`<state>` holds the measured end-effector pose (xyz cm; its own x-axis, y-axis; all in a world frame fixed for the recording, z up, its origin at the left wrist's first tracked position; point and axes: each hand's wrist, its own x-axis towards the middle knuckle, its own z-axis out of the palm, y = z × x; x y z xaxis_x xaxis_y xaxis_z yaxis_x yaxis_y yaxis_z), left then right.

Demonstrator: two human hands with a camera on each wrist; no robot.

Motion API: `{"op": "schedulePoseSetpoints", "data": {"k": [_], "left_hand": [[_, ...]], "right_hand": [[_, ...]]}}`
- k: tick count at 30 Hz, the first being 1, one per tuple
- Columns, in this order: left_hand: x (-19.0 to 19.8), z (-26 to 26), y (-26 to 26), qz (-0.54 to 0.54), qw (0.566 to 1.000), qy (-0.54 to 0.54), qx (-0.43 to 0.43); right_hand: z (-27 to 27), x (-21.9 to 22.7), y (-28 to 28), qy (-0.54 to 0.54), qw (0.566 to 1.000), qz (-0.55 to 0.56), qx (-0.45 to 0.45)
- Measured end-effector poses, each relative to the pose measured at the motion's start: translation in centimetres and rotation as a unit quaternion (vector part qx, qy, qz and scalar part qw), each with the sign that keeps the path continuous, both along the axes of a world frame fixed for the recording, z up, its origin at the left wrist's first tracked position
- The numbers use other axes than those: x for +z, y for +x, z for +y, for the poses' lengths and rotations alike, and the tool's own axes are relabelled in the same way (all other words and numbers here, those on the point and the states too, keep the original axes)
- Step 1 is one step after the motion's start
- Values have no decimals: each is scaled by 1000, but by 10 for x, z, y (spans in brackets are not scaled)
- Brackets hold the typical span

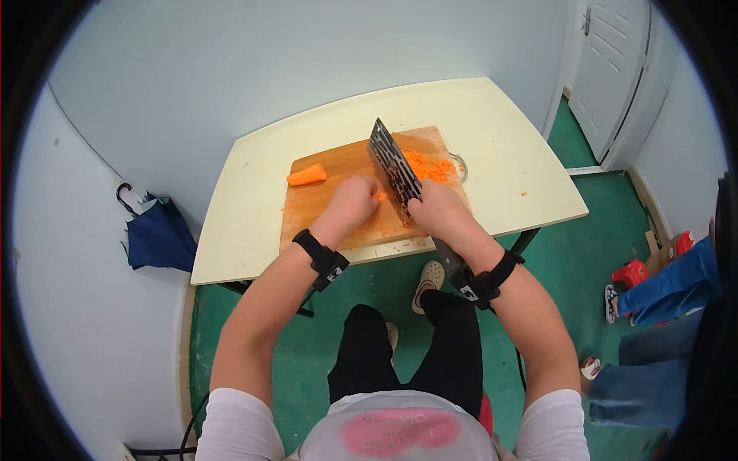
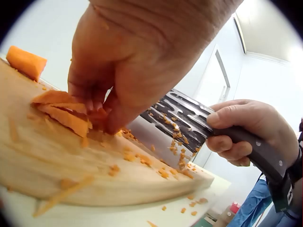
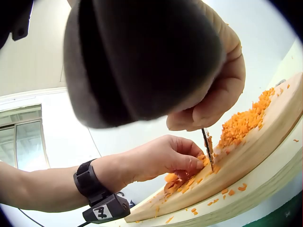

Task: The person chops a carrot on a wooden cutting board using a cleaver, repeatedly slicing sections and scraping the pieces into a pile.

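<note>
The right hand (image 1: 442, 209) grips the dark handle of a broad cleaver (image 1: 394, 165), its blade angled across the wooden board (image 1: 307, 211). Bits of carrot cling to the blade (image 2: 177, 127). Left of the blade, the left hand (image 1: 354, 201) has its fingers curled down on carrot strips (image 2: 66, 111), pinching them against the board in the left wrist view. Chopped carrot (image 3: 246, 120) is heaped on the blade's other side. A thick carrot piece (image 1: 307, 175) lies at the board's left. In the right wrist view the cleaver handle covers much of the right hand (image 3: 222, 90).
The board rests on a pale table (image 1: 523, 165), with carrot crumbs near its front edge. A metal ring handle (image 1: 461, 167) is at the board's right. A blue umbrella (image 1: 160, 234) leans left of the table. People's legs (image 1: 653, 353) show at the far right.
</note>
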<state>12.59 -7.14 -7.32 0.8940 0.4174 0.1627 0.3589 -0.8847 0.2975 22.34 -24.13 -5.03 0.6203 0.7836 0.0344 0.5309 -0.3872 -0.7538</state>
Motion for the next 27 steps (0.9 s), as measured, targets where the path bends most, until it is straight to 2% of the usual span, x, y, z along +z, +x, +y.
{"op": "schedulePoseSetpoints", "data": {"k": [5,7,10,15,19,23,27], "left_hand": [[-9,-23,-6,-18,999,43,-5],[-15,-26,-10,-105,993,51,-13],[-25,-30,-17,-176,984,31,-9],[-34,-30,-19,-220,974,44,-33],[-38,-34,-17,-243,967,59,-39],[-41,-36,-17,-239,969,54,-16],[-42,-39,-17,-285,958,38,-17]], "right_hand": [[-1,9,-7,-20,999,-44,7],[-1,9,-9,-25,997,-68,17],[0,9,-12,-25,991,-129,23],[4,19,-14,-68,988,-139,1],[14,22,-14,-102,978,-180,36],[14,25,-4,-104,988,-98,66],[9,40,-11,-130,989,5,76]]}}
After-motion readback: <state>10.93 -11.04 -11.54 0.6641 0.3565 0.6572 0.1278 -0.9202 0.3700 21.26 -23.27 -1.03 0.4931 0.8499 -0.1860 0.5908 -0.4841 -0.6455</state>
